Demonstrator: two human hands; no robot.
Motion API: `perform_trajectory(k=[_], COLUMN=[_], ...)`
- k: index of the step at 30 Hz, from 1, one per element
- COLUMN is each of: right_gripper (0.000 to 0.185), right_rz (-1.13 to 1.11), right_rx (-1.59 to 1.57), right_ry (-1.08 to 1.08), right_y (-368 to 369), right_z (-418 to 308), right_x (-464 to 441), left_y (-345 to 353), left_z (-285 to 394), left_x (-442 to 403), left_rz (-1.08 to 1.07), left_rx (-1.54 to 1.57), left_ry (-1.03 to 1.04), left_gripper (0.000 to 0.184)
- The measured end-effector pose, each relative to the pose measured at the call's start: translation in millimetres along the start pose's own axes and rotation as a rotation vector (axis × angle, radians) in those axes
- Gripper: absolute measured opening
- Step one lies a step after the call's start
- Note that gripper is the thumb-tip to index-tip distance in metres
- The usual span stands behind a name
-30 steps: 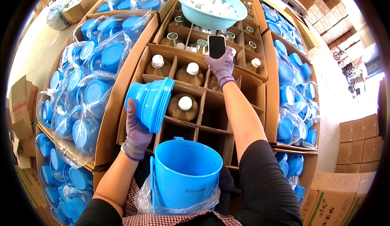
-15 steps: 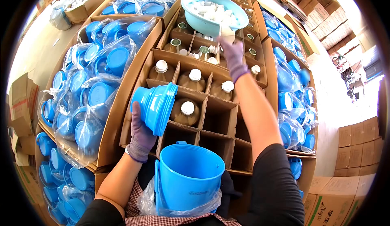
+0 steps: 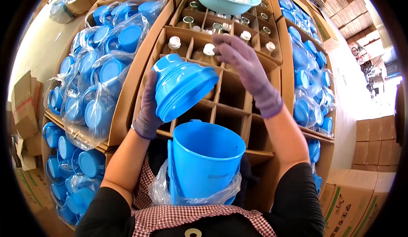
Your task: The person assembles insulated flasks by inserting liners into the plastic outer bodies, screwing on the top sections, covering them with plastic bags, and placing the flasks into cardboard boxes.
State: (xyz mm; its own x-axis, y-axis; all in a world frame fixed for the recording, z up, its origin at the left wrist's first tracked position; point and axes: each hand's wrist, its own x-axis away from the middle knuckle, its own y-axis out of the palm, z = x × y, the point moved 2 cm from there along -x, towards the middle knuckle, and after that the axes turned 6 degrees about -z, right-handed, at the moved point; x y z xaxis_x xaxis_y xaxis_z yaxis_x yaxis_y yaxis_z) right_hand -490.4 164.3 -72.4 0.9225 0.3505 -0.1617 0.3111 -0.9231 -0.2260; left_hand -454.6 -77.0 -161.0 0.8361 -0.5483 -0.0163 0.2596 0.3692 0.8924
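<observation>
My left hand (image 3: 149, 109), in a purple-grey glove, grips a stack of nested blue plastic lids (image 3: 182, 88), now tilted with its wide end to the right. Just right of it my gloved right hand (image 3: 244, 62) hovers over the divided carton, its fingers stretched out and a little bent, with nothing visible in them. Its fingertips are near a white-capped bottle (image 3: 208, 54); whether they touch is unclear. Below the stack, a blue bucket (image 3: 208, 169) with plastic film round its base stands against my checked apron (image 3: 187, 215).
The carton with cardboard dividers (image 3: 233, 88) holds several bottles. Behind it, a light blue basin (image 3: 227, 5) of white caps rests on another carton. Cartons of bagged blue lidded containers (image 3: 97, 71) flank me on both sides. Stacked boxes (image 3: 348, 203) stand at the right.
My right hand has come back from beside the basin toward the lid stack. My left hand has raised and tipped the stack to the right. The view has shifted slightly.
</observation>
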Motion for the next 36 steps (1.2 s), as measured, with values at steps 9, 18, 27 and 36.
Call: perform_trajectory(k=[9, 18, 27, 36], right_gripper=[0.059, 0.056, 0.058, 0.033], right_rz=[0.27, 0.205, 0.247, 0.214], right_rx=[0.605, 0.938, 0.521, 0.126], right_ry=[0.193, 0.26, -0.315, -0.347], right_y=[45.7, 57.9, -74.3, -92.3], right_z=[125.5, 129.3, -197.8, -243.6], right_x=[42.1, 4.9, 31.3, -40.4], left_y=[27.1, -8.9, 61.6, 99.5], left_z=[-1.9, 36.0, 94.7, 94.7], left_x=[43.6, 70.5, 12.2, 31.9], left_rz=[-0.05, 0.053, -0.523, -0.578], left_rx=[0.182, 0.101, -0.157, -0.587], left_ry=[0.116, 0.219, 0.084, 0.008], left_gripper=[0.087, 0.092, 0.097, 0.091])
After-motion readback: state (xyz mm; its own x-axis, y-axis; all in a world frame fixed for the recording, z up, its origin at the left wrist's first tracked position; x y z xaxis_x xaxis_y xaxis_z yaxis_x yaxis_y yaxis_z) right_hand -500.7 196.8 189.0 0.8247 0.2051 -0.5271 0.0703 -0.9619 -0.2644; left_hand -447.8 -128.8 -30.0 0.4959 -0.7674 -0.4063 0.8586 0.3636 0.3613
